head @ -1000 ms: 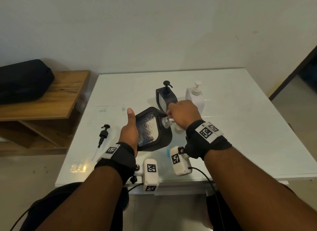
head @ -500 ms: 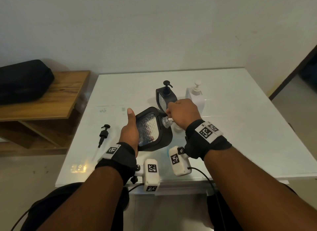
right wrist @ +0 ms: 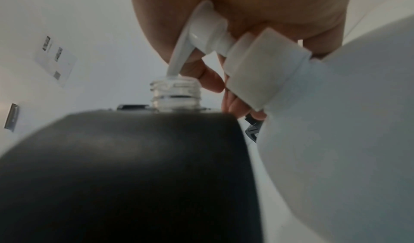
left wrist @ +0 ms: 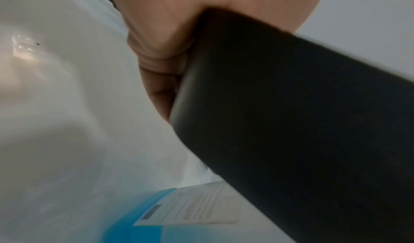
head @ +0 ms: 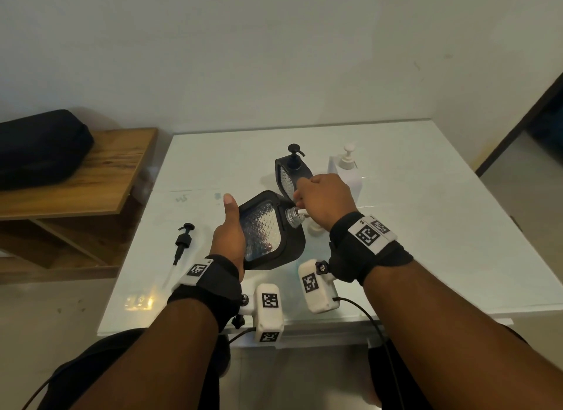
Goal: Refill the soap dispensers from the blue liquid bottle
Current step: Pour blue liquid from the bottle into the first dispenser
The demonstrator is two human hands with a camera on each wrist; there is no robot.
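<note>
My left hand (head: 228, 235) grips a black soap dispenser (head: 262, 232) by its side and holds it tilted above the table, thumb up. Its pump is off and the clear threaded neck (head: 293, 217) points right. My right hand (head: 323, 199) is curled over the white pump head (right wrist: 208, 32) of the blue liquid bottle (left wrist: 134, 229). The pump's spout tip sits in the dispenser neck (right wrist: 175, 94). The bottle's pale shoulder (right wrist: 336, 123) shows under my right palm, and the hands hide most of the bottle in the head view.
A second black dispenser (head: 292, 171) with its pump on and a white dispenser (head: 345, 168) stand just behind my hands. A loose black pump (head: 182, 242) lies on the white table (head: 426, 226) to the left. Beyond it are a wooden shelf (head: 76, 181) and a black bag (head: 39, 147).
My right hand has edged slightly up and left on the pump head. The left hand and the tilted dispenser have kept their place.
</note>
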